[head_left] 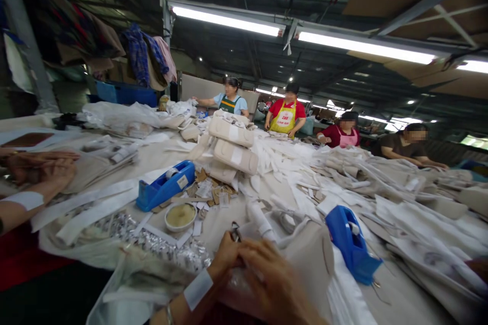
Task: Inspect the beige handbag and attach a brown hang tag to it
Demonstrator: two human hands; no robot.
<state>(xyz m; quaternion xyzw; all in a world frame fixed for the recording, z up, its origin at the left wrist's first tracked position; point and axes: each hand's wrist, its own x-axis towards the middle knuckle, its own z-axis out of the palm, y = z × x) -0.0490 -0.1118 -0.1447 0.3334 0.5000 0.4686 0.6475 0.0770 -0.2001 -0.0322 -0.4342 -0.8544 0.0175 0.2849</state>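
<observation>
Low in the centre, my left hand (224, 254) has its fingers curled in, with a strip of white tape on the wrist. My right hand (269, 269) is pressed against it from the right, smeared by motion, so its fingers are unclear. A small dark metal tool (235, 232) pokes up where the two hands meet; which hand grips it is hidden. Beside my right hand lies a padded beige fabric piece (308, 254). Clear plastic (152, 274) spreads under my left forearm. A white bowl (180, 216) of yellowish paste sits ahead of my left hand.
Blue tape dispensers stand left (165, 185) and right (353, 244). Stacked beige padded pieces (234, 142) rise mid-table among tags and white sheets (282, 162). At the left edge are a co-worker's hands (46, 167); several people work across the table.
</observation>
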